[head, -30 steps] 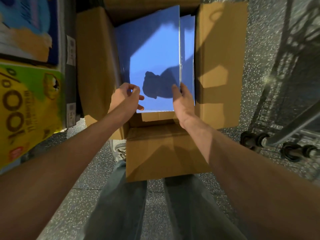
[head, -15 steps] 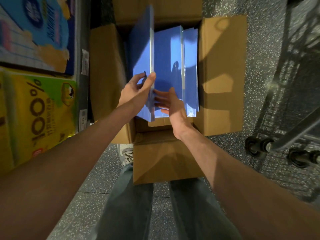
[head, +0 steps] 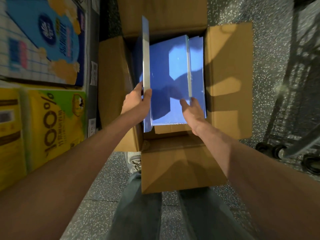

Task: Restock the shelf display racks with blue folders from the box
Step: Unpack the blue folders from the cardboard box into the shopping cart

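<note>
glossy blue folders [head: 168,80], matt cardboard box [head: 226,80]

Head camera looks steeply down (close).

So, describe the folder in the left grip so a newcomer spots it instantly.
Find the open cardboard box on the floor, holding blue folders. The raised folder stands edge-on along its left side, pinched in the left grip; the others show their broad faces.

Shelf at left: a yellow-and-green carton printed "100%" [head: 43,129] below a blue-and-white printed pack [head: 45,40] — small white price labels [head: 94,72] on the dark shelf edge. At right, a metal-framed trolley [head: 301,146] on black castor wheels [head: 311,164] stands on the speckled grey floor [head: 270,84].
</note>
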Demonstrator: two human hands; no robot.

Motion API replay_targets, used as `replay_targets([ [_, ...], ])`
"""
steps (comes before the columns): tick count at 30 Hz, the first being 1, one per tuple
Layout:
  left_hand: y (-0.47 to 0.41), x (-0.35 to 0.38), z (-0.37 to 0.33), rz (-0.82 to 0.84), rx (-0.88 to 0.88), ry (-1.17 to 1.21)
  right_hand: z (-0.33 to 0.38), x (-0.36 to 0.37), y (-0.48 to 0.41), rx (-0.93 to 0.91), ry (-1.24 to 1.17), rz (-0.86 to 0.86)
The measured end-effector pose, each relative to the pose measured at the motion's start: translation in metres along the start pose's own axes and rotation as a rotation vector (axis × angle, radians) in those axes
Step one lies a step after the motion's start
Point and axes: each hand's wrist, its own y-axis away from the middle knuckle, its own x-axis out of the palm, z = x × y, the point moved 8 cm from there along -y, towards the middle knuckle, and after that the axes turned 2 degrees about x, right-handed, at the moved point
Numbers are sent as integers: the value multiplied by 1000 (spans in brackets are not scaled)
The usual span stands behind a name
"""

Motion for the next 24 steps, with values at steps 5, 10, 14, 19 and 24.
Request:
replay_targets([
  [5,4,-10,24,26,-61,66,-6,-5,-7,28,-169,-28],
  [10,5,-18,38,42,-117,149,1,3,3,52,-373,27],
  [14,11,-23,35,31,-121,171,20,26,26,17,-474,166],
  [19,20,-32,29,-3,-168,280,45,68,54,-6,-445,338],
  [24,22,-41,33,-30,-246,270,53,91,68,-31,-425,415],
])
